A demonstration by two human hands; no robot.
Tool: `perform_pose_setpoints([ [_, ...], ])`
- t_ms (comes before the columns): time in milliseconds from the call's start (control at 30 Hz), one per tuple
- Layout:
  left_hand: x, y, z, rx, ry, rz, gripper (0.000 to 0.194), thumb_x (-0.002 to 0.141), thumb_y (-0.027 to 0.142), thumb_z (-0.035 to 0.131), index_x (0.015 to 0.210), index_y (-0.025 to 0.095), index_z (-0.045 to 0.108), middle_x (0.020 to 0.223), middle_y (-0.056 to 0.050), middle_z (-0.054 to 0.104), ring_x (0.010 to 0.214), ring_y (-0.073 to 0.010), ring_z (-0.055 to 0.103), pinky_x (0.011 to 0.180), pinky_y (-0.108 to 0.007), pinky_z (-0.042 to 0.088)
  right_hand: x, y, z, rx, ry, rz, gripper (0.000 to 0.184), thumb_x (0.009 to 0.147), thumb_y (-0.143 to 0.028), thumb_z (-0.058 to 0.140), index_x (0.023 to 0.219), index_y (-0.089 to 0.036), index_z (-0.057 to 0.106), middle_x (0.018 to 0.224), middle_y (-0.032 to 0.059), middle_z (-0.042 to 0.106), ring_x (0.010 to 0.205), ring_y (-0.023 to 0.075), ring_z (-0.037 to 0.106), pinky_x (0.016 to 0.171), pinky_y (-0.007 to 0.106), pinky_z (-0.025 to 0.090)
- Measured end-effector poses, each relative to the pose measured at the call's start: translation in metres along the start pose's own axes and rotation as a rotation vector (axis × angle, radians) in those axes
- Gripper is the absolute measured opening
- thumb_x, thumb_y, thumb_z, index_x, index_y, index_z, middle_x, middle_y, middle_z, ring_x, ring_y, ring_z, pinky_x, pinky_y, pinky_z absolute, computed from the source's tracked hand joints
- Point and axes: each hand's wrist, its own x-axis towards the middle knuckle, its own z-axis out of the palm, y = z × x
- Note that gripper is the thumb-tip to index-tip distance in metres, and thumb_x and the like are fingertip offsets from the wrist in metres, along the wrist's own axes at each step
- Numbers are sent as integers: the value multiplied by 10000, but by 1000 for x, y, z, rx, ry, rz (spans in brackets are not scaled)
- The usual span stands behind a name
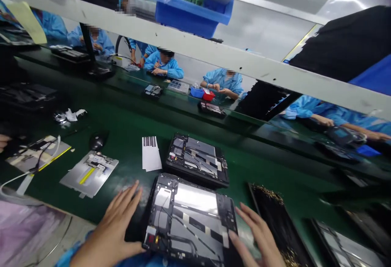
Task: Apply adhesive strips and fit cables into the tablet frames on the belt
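Left hand (111, 227), right hand (265, 238) flanking opened device (195, 199)

Head view: device lay at six o'clock, second unit (198, 153) just beyond, toward twelve. Both hands spread wide, thumbs (133, 249) at device's edges, gripping nothing. Light, even edge contact, clear of black cable (187, 241), seemed wisest.

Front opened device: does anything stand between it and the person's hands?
Nothing visible does. The left hand is at the left side of the front device, the right hand at its right edge. The second opened device lies beyond it, not between.
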Motion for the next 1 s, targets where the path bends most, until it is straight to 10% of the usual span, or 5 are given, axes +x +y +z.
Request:
perform_pose_setpoints([
  [233, 88, -32, -68, -336, -414, 188, 450, 690, 501, 834, 1103, 366, 714, 1529, 28, 518, 1420, -316, 474, 1204, -499, 340, 188, -122, 27, 16, -394, -672, 122, 935, -213, 621, 1043, -246, 666, 1134, 92, 653, 1088, 241, 629, 960, 388, 527],
  [333, 131, -50, -49, -298, -216, 41, 235, 893, 451, 614, 1040, 292, 705, 1316, -9, 688, 1255, -250, 617, 1118, -400, 438, 257, -163, 77, -208, -619, -819, 100, 923, -150, 626, 994, -184, 686, 1063, 86, 673, 1034, 201, 632, 952, 319, 500],
  [433, 174, -75, -5, -231, -74, -91, 488, 952, 383, 484, 1399, 190, 522, 1479, -126, 556, 1406, -276, 481, 1200, -468, 324, 304, -183, 136, -438, -779, -859, 133, 897, -110, 632, 967, -168, 728, 1033, 75, 712, 982, 188, 659, 878, 268, 486],
  [667, 193, -110, 56, -155, -28, -193, 886, 862, 455, 624, 1581, 120, 230, 1633, -168, 321, 1531, -297, 279, 1276, -476, 155, 339, -172, 226, -676, -976, -825, 163, 851, -135, 662, 884, -224, 794, 904, 32, 784, 835, 186, 710, 658, 232, 427],
  [1000, 192, -109, 62, -70, -12, -213, 943, 879, 455, 640, 1599, 86, 156, 1640, -144, 311, 1528, -253, 293, 1277, -416, 185, 335, -182, 238, -705, -1009, -831, 117, 830, -118, 663, 880, -118, 770, 982, 133, 776, 871, 231, 716, 672, 257, 454],
])
